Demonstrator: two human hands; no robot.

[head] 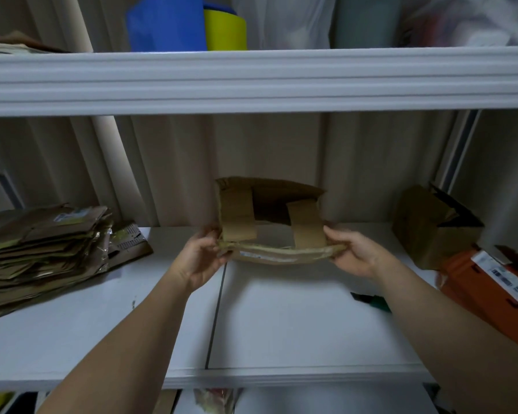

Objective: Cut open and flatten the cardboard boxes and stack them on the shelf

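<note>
A brown cardboard box (269,216) with its flaps open is held just above the white shelf (281,324), at the middle. My left hand (202,258) grips its near left corner. My right hand (353,255) grips its near right corner. The box's near wall is pressed down low and two short flaps stand up inside. A stack of flattened cardboard (39,252) lies on the left of the shelf.
At the right stand another brown box (425,225) and an orange box with a label (488,285). A dark green-handled tool (371,301) lies on the shelf by my right forearm. An upper shelf's thick white edge (251,82) runs overhead.
</note>
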